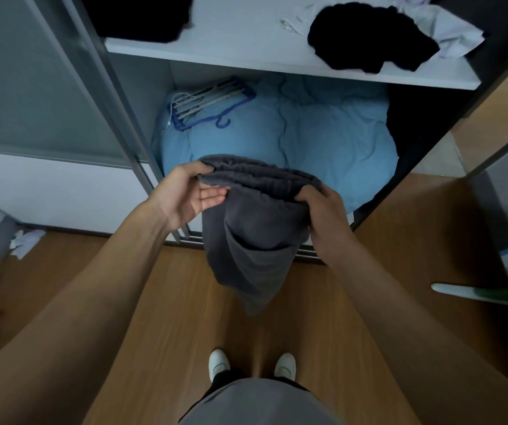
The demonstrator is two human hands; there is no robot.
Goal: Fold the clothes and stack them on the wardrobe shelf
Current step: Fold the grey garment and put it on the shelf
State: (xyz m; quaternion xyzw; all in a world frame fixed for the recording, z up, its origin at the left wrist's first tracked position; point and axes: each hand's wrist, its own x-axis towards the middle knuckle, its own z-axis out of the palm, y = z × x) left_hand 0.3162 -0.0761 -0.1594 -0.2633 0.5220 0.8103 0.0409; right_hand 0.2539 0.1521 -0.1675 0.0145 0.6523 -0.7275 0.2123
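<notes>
- Fingers (213,194) of the left hand (185,194) and right hand (323,216) are curled onto the waistband (259,173) of the grey sweatpants (255,234)
- These are held hanging before the wardrobe shelf (277,65)
- Soft, limp, light cloth is expected; the thick waistband is best gripped

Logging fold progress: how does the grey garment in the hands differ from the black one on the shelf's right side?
The grey garment is held up by the left hand and right hand; the black garment lies on the shelf. The grey garment hangs down long; the black garment sits in a crumpled heap. Neither looks neatly folded.
</notes>
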